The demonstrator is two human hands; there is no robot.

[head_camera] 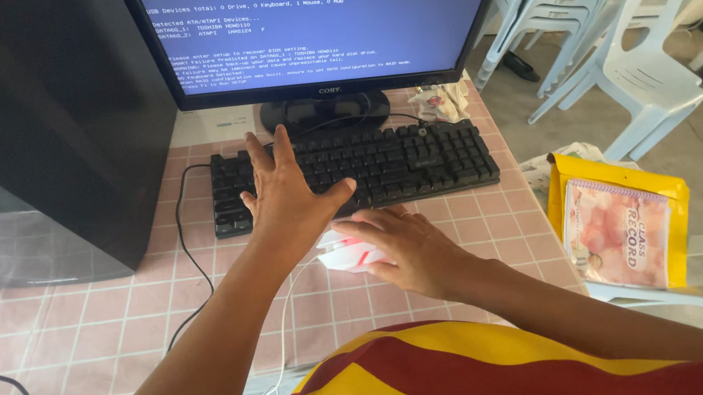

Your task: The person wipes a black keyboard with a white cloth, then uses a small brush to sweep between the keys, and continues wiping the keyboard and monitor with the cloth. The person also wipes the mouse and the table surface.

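Right hand (404, 248) cups a white mouse (344, 254), fingers draped over it: probably light, hard, smooth, best gripped by its sides. Left hand (286, 191) rests spread flat on the keyboard (417, 161).

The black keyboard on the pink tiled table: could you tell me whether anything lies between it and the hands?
Nothing visible does: the left hand lies directly on the black keyboard, and the right hand covers the white mouse just before it.

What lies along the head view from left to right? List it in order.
Black computer tower → left hand on the black keyboard → right hand over the white mouse → yellow folder with a record book.
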